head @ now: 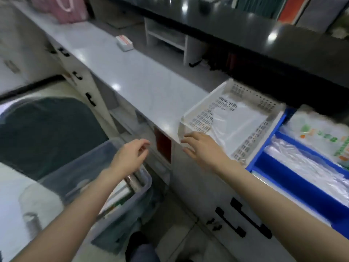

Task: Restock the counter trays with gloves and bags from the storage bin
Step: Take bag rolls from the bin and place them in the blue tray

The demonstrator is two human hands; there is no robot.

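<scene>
A white perforated tray (196, 112) sits on the grey counter and holds a few clear plastic bags (239, 121). My right hand (202, 146) is at the tray's near left corner, fingers spread, touching or just short of its rim. My left hand (132, 157) hovers open and empty above the clear storage bin (90, 171) on the floor-side left, which holds flat packets. To the right a blue divided tray (294, 184) contains stacks of clear bags and green-printed bags (321, 133).
The grey counter (132, 72) runs to the far left with a small white box (124, 43) on it. Below are white cabinets with black handles (249, 218). A dark chair (47, 129) stands left of the bin. A black raised shelf lies behind.
</scene>
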